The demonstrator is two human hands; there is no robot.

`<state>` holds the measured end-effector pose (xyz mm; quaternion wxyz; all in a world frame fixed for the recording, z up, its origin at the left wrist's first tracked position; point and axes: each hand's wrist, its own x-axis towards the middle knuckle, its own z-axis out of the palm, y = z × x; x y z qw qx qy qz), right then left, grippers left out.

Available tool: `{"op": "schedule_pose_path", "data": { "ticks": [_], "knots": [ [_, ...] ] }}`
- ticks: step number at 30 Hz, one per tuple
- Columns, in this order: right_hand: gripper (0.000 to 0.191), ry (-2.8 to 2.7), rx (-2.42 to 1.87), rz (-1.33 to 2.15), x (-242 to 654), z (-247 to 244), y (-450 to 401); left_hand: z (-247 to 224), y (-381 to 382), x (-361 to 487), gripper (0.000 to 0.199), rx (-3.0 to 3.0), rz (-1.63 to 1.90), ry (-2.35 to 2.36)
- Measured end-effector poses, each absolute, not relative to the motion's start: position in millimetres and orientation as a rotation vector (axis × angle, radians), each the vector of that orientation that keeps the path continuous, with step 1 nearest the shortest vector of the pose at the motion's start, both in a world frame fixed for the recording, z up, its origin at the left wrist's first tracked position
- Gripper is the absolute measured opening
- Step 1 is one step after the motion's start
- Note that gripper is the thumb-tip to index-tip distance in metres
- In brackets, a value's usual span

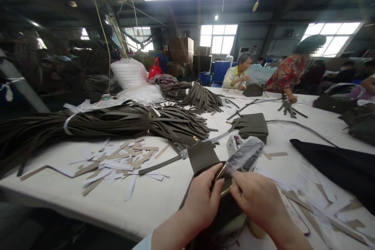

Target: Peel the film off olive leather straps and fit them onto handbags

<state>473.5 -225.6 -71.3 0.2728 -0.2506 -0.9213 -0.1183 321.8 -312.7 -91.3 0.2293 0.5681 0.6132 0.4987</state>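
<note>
A dark olive bag with its flap raised is at the table's near edge, its mouth open toward me. My left hand pinches the left rim of the opening, beside a gold-coloured zip edge. On the other side my right hand has its fingers closed at the opening, near a clear plastic wrapping that sticks up above the bag. Just what the right fingertips grip is hard to make out. Behind the wrapping stands a small white box.
Bundled dark straps lie at the left, with paper and tan strips before them. A second olive bag sits beyond my hands. Black cloth is at the right. Two people work across the white table.
</note>
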Motion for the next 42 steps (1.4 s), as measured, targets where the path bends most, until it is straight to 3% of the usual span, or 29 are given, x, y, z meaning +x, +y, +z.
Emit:
{"op": "schedule_pose_path", "data": {
  "ticks": [5,14,21,28,34,42],
  "knots": [
    [0.024,-2.519,-0.649,-0.113,466.6,-72.3,-232.9,-86.4,-309.0,321.7,0.036,1.289,1.518,1.318],
    [0.024,-2.508,-0.588,0.020,457.5,-72.5,-245.7,-80.7,-315.5,312.8,0.034,1.518,1.547,1.446],
    [0.018,-2.391,-0.726,0.944,447.2,-71.2,-255.1,-73.5,-310.5,297.7,0.025,1.487,1.575,1.504],
    [0.032,-2.084,-0.623,1.643,414.0,-98.6,-262.9,-57.0,-304.4,284.5,0.013,1.711,1.383,1.714],
    [0.041,-2.026,-0.653,1.571,403.9,-105.6,-265.9,-52.7,-304.8,270.7,0.025,2.175,1.135,1.948],
    [0.043,-2.094,-0.673,1.301,403.7,-101.6,-269.4,-43.6,-311.0,257.6,0.018,2.562,0.699,2.102]
  ]
}}
